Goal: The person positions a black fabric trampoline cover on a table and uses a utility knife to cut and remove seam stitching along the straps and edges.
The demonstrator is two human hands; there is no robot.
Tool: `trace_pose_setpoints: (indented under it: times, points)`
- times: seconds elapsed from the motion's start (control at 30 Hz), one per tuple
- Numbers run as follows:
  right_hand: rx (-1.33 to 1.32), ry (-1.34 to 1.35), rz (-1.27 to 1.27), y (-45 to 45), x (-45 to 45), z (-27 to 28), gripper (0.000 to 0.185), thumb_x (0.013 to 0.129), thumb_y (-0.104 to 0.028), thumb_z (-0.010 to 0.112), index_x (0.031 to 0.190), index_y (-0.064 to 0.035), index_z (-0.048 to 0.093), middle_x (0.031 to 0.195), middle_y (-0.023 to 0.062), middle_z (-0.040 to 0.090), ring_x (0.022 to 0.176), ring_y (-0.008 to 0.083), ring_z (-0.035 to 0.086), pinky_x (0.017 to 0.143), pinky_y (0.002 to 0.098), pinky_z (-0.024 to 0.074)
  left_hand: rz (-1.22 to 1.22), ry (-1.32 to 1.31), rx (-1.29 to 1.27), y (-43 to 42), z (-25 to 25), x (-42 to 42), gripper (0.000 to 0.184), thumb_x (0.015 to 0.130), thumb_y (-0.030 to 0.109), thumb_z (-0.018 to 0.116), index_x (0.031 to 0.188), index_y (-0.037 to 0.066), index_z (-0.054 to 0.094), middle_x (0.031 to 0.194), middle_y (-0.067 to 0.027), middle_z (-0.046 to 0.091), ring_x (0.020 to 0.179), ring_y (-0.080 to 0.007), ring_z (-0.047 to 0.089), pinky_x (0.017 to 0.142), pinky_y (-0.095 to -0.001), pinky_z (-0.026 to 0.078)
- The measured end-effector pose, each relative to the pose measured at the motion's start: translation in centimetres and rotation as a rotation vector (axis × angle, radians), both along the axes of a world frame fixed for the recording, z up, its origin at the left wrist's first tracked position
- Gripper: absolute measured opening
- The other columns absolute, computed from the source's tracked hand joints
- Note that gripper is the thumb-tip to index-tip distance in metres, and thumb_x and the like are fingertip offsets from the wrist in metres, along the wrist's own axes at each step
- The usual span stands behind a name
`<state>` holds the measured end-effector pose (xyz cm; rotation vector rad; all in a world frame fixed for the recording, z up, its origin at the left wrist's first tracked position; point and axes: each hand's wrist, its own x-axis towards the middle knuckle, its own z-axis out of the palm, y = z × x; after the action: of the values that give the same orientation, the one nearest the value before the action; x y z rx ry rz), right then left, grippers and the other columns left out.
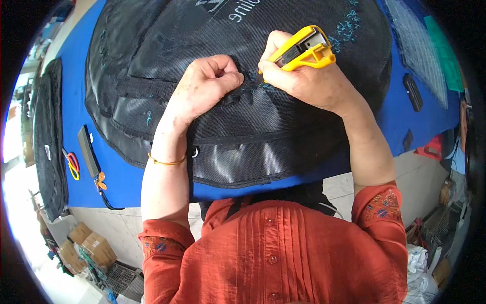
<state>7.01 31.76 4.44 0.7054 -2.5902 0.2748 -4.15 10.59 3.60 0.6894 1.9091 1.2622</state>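
Note:
A large round black mesh fabric piece (304,116) with a sewn seam lies in front of me. My right hand (298,76) grips a yellow utility knife (304,48), its tip end low over the seam; the blade is hidden. Close by on the left, my left hand (210,83) rests on the fabric with thumb and forefinger pinched together; what is between them, if anything, is too small to make out. Bits of teal thread (266,85) lie between the hands. More teal thread scraps (347,33) are scattered at the upper right of the fabric.
A blue table cover (76,109) lies beneath the fabric. On the left are red-and-yellow-handled scissors (73,164), a dark flat bar (88,151) and a long black fabric roll (49,137). A black object (412,92) lies right. Cardboard boxes (96,248) stand on the floor.

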Motion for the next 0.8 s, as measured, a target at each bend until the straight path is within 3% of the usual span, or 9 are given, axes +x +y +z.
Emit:
trace_pose_setpoints:
  times: [0.07,0.13,0.2,0.33,0.43,0.53,0.63,0.8]
  points:
    - [-0.668,-0.545,-0.201,-0.7,0.7,1.0,0.009,0.093,-0.010,0.067,0.093,-0.0063,0.059,0.075,0.0050,0.061,0.067,0.0163,0.065,0.063,0.0292,0.0508,0.003,0.016,-0.015,0.0,0.0,0.0,0.017,0.091,0.013,0.068,0.077,0.004,0.063,0.067,0.0073,0.053,0.066,-0.0025,0.045,0.060,-0.0232,0.039]
    - [-0.681,-0.505,-0.171,-0.6,0.5,0.5,0.010,0.096,-0.012,0.065,0.093,-0.0070,0.056,0.067,0.0044,0.060,0.059,0.0152,0.064,0.059,0.0289,0.0500,0.005,0.004,0.031,0.0,-0.5,-0.1,0.018,0.092,0.013,0.068,0.076,0.005,0.063,0.067,0.0076,0.053,0.065,-0.0022,0.045,0.059,-0.0230,0.038]
    - [-0.810,-0.635,-0.260,-0.7,0.2,0.8,0.023,0.087,-0.021,0.067,0.079,-0.0001,0.065,0.068,0.0124,0.067,0.066,0.0260,0.069,0.063,0.0376,0.0522,0.001,0.031,0.029,-0.1,-0.9,-0.2,0.020,0.092,0.014,0.068,0.075,0.005,0.062,0.066,0.0077,0.052,0.064,-0.0022,0.044,0.058,-0.0230,0.037]
    - [-0.794,-0.604,-0.235,-0.5,0.1,0.9,0.025,0.088,-0.023,0.067,0.078,-0.0003,0.064,0.067,0.0127,0.066,0.064,0.0264,0.068,0.062,0.0378,0.0514,-0.032,0.078,-0.062,-0.1,-0.8,-0.5,0.022,0.096,0.013,0.068,0.077,0.008,0.058,0.071,0.0114,0.050,0.067,-0.0002,0.042,0.059,-0.0211,0.035]
    - [-0.610,-0.459,-0.173,0.1,0.2,0.3,0.025,0.090,-0.024,0.067,0.078,-0.0017,0.063,0.065,0.0104,0.066,0.064,0.0236,0.067,0.062,0.0375,0.0515,-0.053,0.069,-0.038,0.0,-1.0,-0.4,0.022,0.095,0.013,0.069,0.076,0.007,0.059,0.071,0.0107,0.051,0.068,-0.0004,0.043,0.059,-0.0216,0.036]
    - [-0.880,-0.723,-0.257,0.0,0.4,1.8,0.015,0.101,-0.024,0.063,0.095,-0.0106,0.061,0.061,-0.0006,0.059,0.048,0.0057,0.055,0.045,0.0220,0.0436,-0.040,0.071,-0.078,0.2,-0.1,0.1,0.021,0.094,0.012,0.070,0.077,0.006,0.060,0.071,0.0098,0.053,0.068,-0.0002,0.044,0.060,-0.0213,0.036]
    - [-1.011,-0.637,-0.194,-0.4,0.2,1.7,0.018,0.102,-0.028,0.062,0.099,-0.0111,0.062,0.065,-0.0010,0.062,0.052,0.0035,0.058,0.047,0.0176,0.0456,-0.038,0.023,-0.051,0.1,-0.4,-0.2,0.018,0.093,0.012,0.071,0.079,0.006,0.063,0.072,0.0092,0.056,0.068,-0.0004,0.047,0.061,-0.0209,0.038]
    - [-1.066,-0.613,-0.203,-1.6,-0.1,0.7,0.014,0.100,-0.024,0.063,0.097,-0.0108,0.062,0.074,-0.0025,0.060,0.061,0.0047,0.060,0.052,0.0217,0.0513,-0.054,-0.015,-0.013,-0.1,-0.8,-0.5,0.015,0.093,0.012,0.071,0.080,0.006,0.065,0.074,0.0081,0.059,0.069,-0.0011,0.049,0.061,-0.0206,0.039]
